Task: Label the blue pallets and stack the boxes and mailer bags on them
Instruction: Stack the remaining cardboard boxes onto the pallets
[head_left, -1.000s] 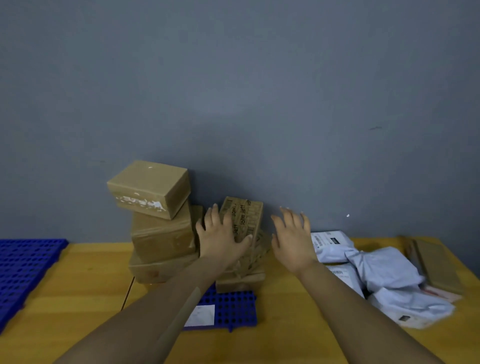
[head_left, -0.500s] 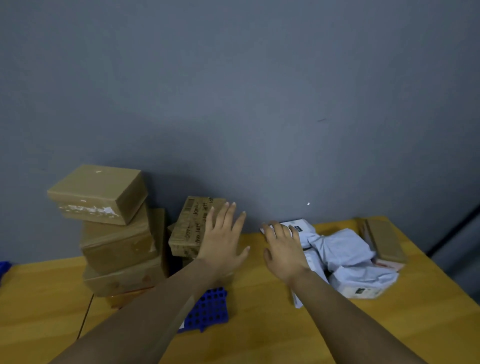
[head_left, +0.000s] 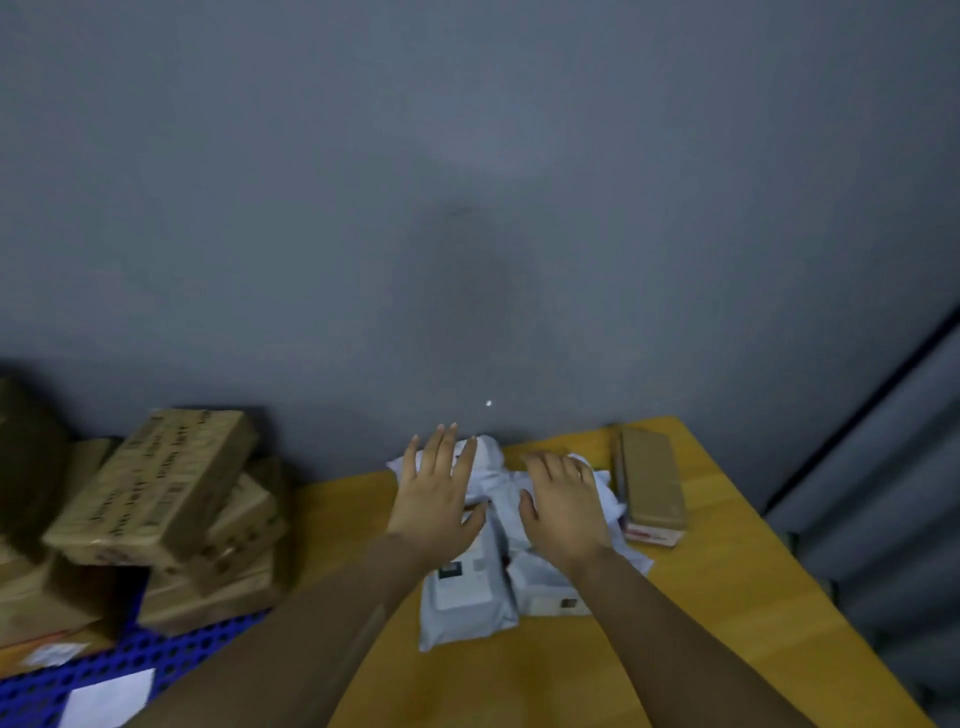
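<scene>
Now left hand (head_left: 436, 499) and right hand (head_left: 563, 504), spread and empty, reach over crumpled white plastic mailer bags (head_left: 467, 587); best scoop from underneath.

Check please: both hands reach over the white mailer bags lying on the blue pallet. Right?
No: the head view shows the mailer bags on the yellow table, not the blue pallet. The left hand and right hand reach over them.
</scene>
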